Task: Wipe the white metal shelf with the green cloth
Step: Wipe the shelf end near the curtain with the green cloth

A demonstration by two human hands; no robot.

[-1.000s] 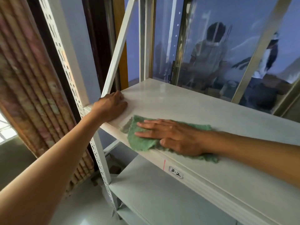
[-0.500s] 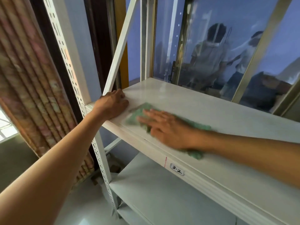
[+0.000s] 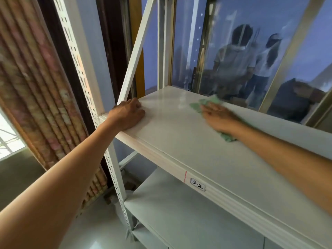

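Shelving unit stands against a glazed window [image 3: 233, 56]; reflections of figures in the glass, patterned curtain [image 3: 34, 90] to the left. White metal shelf [image 3: 188, 148], top tier, carries a handwritten label [image 3: 197, 184] on its front lip. Right hand [image 3: 218, 116] lies flat, fingers spread, pressing the green cloth [image 3: 206, 104] onto the shelf near the rear edge, close to the glass; the cloth shows ahead of the fingertips and again behind the wrist. Hand blurred, so mid-stroke by my reading. Left hand [image 3: 128, 115] rests palm-down on the left front corner beside the perforated upright [image 3: 86, 72], clasping nothing, apparently bracing. Risks: the cloth is only pinned, not gripped, so a fast stroke could bunch it or push it off the rear edge behind the unit; knuckles could strike the window frame; leaning hard on the corner might rock the frame.
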